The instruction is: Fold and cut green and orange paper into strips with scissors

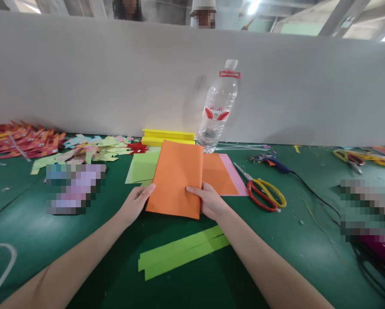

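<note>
Both hands hold a sheet of orange paper [178, 176] raised over the green table. My left hand [137, 202] pinches its lower left edge, and my right hand [211, 201] grips the right edge with the thumb lying on the front. Behind it, light green paper [144, 166] shows on the left, and a second orange sheet [220, 174] over a pink sheet [236, 174] shows on the right. Green paper strips [182, 253] lie nearer me, partly under my right forearm. Scissors [260, 189] with red and yellow handles rest right of the sheets, blades slightly apart.
A clear plastic bottle [216, 111] leans against the white partition [115, 77], beside a yellow folded strip [168, 137]. Paper cut-outs [92, 150] pile up at the left near a blurred phone-like object [78, 189]. A corded blue-handled tool [278, 165] and more scissors [350, 159] lie right.
</note>
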Demonstrator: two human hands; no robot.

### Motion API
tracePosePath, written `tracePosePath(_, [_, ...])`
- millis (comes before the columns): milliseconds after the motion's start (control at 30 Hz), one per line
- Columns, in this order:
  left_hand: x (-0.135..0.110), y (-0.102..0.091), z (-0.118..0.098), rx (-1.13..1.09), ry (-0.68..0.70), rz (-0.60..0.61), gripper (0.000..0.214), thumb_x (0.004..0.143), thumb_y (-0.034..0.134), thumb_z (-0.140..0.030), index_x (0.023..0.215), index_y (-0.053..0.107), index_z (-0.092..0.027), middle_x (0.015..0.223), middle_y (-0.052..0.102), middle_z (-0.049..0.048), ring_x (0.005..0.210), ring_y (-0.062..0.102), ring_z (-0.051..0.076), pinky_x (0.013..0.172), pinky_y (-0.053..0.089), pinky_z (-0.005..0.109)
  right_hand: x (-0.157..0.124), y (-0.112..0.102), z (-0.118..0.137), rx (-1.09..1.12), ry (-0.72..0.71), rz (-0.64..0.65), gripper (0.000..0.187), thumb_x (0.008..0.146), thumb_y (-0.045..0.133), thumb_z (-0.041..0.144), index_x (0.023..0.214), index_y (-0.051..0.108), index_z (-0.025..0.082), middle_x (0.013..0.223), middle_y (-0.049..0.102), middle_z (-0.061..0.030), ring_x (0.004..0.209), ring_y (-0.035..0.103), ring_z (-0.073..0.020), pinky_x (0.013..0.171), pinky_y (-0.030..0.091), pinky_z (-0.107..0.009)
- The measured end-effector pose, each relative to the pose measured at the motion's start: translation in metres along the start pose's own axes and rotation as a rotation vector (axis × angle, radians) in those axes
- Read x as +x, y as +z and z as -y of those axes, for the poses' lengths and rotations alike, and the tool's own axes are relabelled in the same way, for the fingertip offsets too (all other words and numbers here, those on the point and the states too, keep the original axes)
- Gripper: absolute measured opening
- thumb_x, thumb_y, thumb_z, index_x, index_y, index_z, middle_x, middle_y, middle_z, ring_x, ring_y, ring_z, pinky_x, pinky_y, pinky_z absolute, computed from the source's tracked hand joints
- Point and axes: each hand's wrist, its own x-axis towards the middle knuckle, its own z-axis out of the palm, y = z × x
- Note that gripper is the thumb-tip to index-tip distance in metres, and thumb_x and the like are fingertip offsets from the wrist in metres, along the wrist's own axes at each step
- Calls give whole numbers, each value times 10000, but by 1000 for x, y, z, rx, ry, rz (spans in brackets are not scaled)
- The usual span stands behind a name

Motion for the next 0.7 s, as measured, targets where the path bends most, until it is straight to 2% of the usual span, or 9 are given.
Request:
tracePosePath(200, [1,-1,-8,265,23,55,434,837,474,-548,614,538,-181,519,466,-19,497,461,143,479,308,239,-2,1,3,-5,4,-31,389,650,779,244,1004,636,168,1091,706,-124,1017,658,-299,931,517,-463])
tracePosePath(300, [1,-2,-10,333,19,14,428,844,454,-534,603,515,-185,519,444,-20,488,437,140,473,278,236,-5,3,6,-53,-5,0,410,661,776,284,1030,624,189,1119,698,-112,1032,653,-299,920,524,-469])
tracePosePath(400, [-1,-3,-11,361,26,-47,448,849,428,-550,591,489,-188,519,425,-19,495,423,142,481,276,236,-9,6,7,-189,-137,23,434,706,743,330,1096,596,209,1154,682,-101,1068,639,-286,937,513,-469])
tracePosePath(533, [-4,-3,-14,358,5,-119,462,856,415,-557,577,455,-191,510,382,-24,489,385,135,478,259,237,-12,8,6,-425,-326,-28,445,745,709,368,1134,564,206,1083,707,-106,1020,665,-270,932,513,-471])
tracePosePath(700, [-4,-4,-13,327,-38,-142,475,871,410,-547,554,406,-194,506,331,-30,469,326,120,472,229,243,-8,5,3,-458,-317,4,445,717,732,366,1104,579,207,1105,707,-102,1024,667,-265,917,532,-451])
